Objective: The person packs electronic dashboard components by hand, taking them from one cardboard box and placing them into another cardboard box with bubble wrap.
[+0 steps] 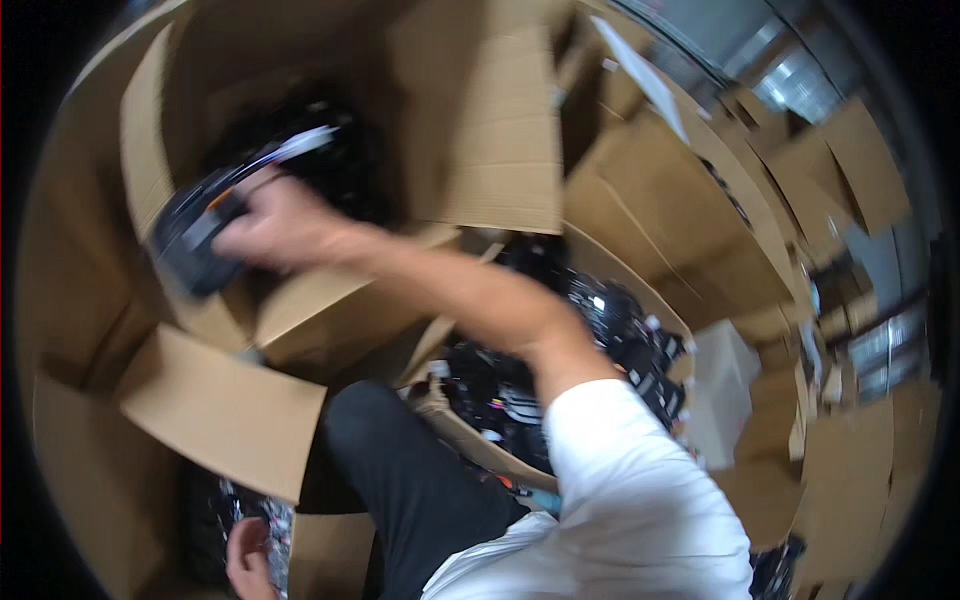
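My right arm reaches across to the upper left, and my right hand (275, 222) is closed round a dark, rounded item (195, 238) with an orange strip. Motion blur hides its exact kind. A pale strip shows above the hand. Behind lies an open cardboard box (485, 120) with a dark heap of things (340, 150) inside. Low at the left, my left hand (250, 560) is partly in view, fingers loosely apart, holding nothing I can see. It is beside shiny clear-wrapped goods (277, 525) in another open box (330, 550).
A large open box (490, 445) right of my knee holds many black items in clear plastic (610, 310). A raised flap (230, 405) juts out between me and the left-hand boxes. More cardboard boxes (850, 450) and a white container (722, 385) stand at the right.
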Available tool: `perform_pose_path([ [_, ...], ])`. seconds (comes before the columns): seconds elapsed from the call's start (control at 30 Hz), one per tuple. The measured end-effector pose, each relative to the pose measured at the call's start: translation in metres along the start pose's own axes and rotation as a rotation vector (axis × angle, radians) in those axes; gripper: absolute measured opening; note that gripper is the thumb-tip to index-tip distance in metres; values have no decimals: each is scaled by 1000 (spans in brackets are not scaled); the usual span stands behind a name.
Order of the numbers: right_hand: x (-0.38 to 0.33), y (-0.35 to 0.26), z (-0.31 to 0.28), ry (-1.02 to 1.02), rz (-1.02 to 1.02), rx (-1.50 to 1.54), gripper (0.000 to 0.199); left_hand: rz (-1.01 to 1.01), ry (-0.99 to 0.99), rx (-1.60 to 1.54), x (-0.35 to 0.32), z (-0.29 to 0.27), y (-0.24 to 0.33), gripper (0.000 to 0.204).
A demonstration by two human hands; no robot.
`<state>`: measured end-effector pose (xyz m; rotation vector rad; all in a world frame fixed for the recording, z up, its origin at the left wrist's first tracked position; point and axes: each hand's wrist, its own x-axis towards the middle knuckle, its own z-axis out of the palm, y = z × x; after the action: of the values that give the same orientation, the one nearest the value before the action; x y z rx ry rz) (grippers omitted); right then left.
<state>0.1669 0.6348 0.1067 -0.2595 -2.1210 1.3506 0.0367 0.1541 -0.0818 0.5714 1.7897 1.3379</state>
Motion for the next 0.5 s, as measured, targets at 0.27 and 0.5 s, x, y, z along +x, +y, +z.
perform_pose_path([
  [0.27, -44, -36, 193, -493, -45, 428, 45, 68, 136, -683, 40, -37, 138, 53],
  [0.5, -77, -63, 253, -276, -961, -169, 88, 2, 296, -847, -37, -68, 110, 41],
])
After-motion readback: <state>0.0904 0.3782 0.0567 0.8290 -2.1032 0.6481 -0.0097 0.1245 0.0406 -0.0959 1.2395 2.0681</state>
